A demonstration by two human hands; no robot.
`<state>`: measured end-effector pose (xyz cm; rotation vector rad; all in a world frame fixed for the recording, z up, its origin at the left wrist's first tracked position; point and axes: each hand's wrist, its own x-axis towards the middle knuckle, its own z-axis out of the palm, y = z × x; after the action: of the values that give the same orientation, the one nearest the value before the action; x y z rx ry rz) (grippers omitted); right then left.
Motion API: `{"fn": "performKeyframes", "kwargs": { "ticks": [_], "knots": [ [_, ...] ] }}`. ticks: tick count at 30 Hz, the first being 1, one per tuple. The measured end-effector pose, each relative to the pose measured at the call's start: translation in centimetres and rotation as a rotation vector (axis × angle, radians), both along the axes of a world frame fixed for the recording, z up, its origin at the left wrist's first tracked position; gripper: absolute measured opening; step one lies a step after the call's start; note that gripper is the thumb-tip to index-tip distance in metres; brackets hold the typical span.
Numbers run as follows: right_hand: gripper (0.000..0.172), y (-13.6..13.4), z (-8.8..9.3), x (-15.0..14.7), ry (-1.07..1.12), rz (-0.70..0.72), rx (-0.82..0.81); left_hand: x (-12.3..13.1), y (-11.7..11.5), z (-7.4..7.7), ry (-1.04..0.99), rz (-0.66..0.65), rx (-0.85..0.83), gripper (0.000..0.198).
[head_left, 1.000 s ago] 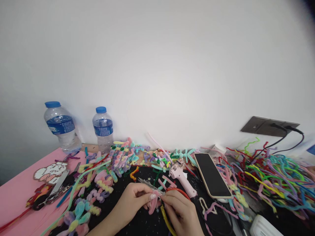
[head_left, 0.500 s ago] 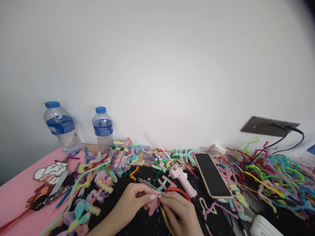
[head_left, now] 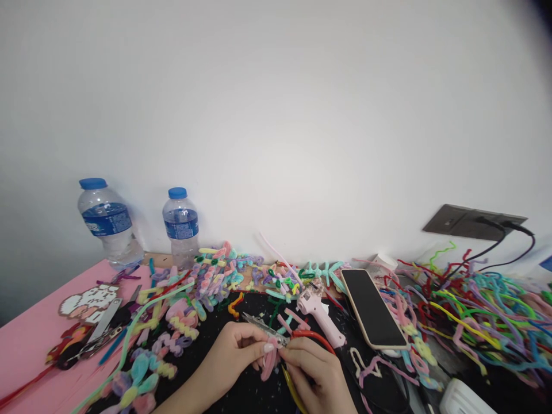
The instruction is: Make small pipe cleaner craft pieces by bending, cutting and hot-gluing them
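Near the front middle, my left hand (head_left: pixel 244 348) pinches a small folded piece of pink pipe cleaner (head_left: pixel 269 366) between thumb and finger. My right hand (head_left: pixel 317 371) is closed at the right side of the same piece, its fingertips close to the left ones. Just behind the fingers lie metal pliers (head_left: pixel 255 319), with pointed jaws toward the upper left. One red handle (head_left: pixel 314 334) curves above my right hand, and a yellow handle (head_left: pixel 292 388) shows below it. My hands hide part of the tool and of the pink piece.
A pink glue gun (head_left: pixel 321 322) and a phone (head_left: pixel 373 307) lie right of my hands. Pipe cleaner pieces (head_left: pixel 215 270) crowd the back, with a tangled heap (head_left: pixel 487 316) at right. Two water bottles (head_left: pixel 181 224) stand by the wall. Scissors (head_left: pixel 106 322) lie left.
Hardly anything differs. Both hands keep their hold on the pink pipe cleaner, with only a slight shift of the fingers; the view has moved a little.
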<state>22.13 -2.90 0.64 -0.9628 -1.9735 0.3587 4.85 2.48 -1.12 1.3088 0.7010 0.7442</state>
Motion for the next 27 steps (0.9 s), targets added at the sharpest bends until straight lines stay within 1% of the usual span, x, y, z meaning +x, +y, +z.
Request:
{"fn": "performKeyframes", "kwargs": {
  "ticks": [20, 27],
  "knots": [
    [0.026, 0.1, -0.29, 0.2, 0.041, 0.051, -0.146, -0.12, -0.1, -0.34, -0.001, -0.023, 0.043, 0.031],
    [0.025, 0.03, -0.45, 0.23, 0.071, 0.028, -0.199, 0.01, -0.06, -0.12, -0.023, -0.017, 0.055, 0.03]
  ]
}}
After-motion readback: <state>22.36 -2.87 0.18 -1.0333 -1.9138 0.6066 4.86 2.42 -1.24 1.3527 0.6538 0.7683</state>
